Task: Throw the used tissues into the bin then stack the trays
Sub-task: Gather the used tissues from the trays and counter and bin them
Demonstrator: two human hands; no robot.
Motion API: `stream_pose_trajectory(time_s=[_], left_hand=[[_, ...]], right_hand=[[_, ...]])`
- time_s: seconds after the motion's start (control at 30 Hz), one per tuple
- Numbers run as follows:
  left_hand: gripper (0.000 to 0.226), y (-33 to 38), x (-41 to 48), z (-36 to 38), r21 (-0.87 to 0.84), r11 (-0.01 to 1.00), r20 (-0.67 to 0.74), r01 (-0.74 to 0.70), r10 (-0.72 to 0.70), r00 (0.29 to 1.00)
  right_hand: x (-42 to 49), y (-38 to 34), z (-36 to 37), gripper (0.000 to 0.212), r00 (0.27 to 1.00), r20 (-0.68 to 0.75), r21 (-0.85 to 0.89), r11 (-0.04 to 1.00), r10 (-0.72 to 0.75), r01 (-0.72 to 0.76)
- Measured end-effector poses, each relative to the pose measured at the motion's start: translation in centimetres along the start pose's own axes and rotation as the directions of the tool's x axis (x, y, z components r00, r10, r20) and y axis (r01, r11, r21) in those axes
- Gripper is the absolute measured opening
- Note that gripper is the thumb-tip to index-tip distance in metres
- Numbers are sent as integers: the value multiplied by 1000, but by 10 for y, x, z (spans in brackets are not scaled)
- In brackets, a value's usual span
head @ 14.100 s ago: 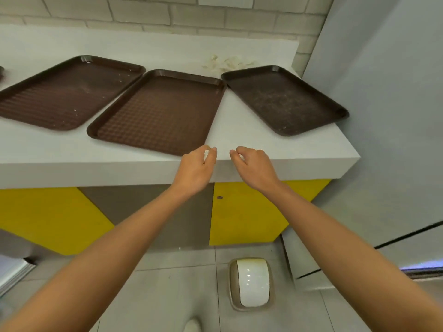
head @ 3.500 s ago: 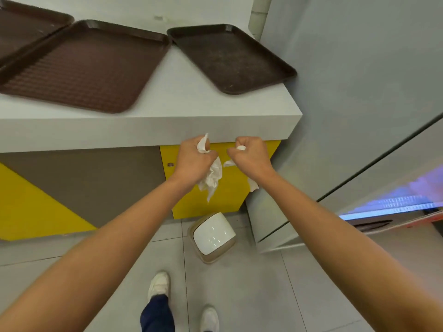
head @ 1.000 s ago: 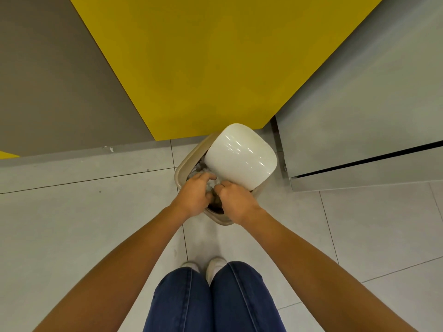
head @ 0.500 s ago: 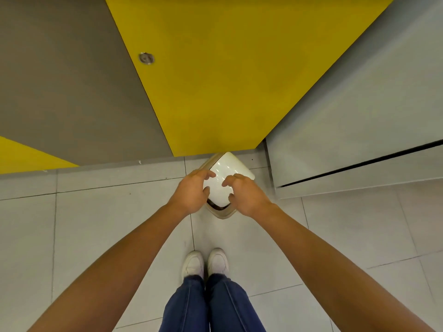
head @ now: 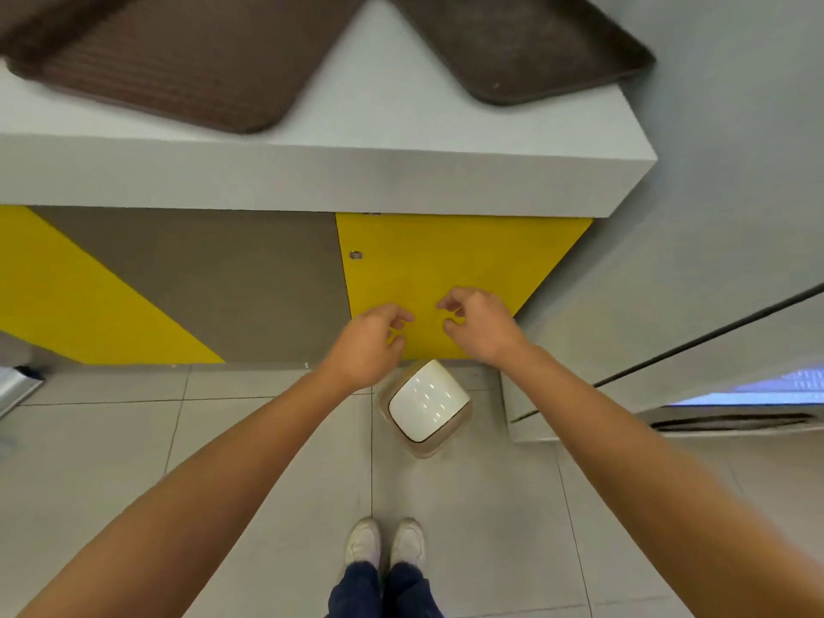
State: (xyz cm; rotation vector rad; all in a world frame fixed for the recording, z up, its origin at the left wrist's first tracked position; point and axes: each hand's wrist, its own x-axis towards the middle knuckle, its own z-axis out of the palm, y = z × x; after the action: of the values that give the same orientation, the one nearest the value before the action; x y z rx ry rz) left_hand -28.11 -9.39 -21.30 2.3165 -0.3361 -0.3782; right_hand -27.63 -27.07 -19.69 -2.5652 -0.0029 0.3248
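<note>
Head camera looks down past two bare forearms that reach from the lower corners toward the middle of the frame. The left hand (head: 370,345) and the right hand (head: 481,325) float side by side at centre, apart from each other, in front of the yellow cabinet door (head: 468,256). Both hands are released: the fingers hang loosely curled toward each other and nothing is held in either one. Just below the hands in the frame, the bin (head: 423,439) stands on the grey tiled floor (head: 223,439), close to the foot of the cabinet and near the grey wall panel (head: 669,283) at right. Its white lid (head: 428,401) lies flat over the beige body and looks closed. Across the top of the frame runs the white counter (head: 356,171). Two brown trays lie flat on it, apart and unstacked: the left tray (head: 178,55) fills the upper left, and the right tray (head: 512,42) sits in the upper right, its corner near the counter's right end. Motion blur softens both trays. At the bottom centre a pair of white shoes (head: 385,544) and blue trouser legs (head: 383,591) point toward the bin.
</note>
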Motion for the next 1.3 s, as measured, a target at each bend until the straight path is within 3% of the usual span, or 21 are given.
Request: stream_pose_trajectory(time_s=[0.3, 0.53, 0.83, 1.1, 1.3], left_hand=[[27, 44, -4, -100, -58, 990, -170, -126, 114, 979], [24, 53, 32, -197, -26, 976, -248, -218, 205, 947], [25, 37, 100, -288, 71, 951, -258, -302, 310, 915], [24, 32, 191, -330, 62, 952, -277, -299, 304, 911], [23, 33, 283, -350, 50, 958, -289, -281, 283, 915]], right_hand=[[24, -86, -74, 22, 936, -301, 11, 981, -180, 192], [79, -158, -112, 24, 890, -387, -72, 971, -239, 229], [154, -213, -128, 22, 861, -482, -30, 985, -162, 168], [225, -215, -154, 23, 852, -522, 51, 995, -46, 85], [294, -201, -187, 22, 847, -532, 168, 979, -11, 119]])
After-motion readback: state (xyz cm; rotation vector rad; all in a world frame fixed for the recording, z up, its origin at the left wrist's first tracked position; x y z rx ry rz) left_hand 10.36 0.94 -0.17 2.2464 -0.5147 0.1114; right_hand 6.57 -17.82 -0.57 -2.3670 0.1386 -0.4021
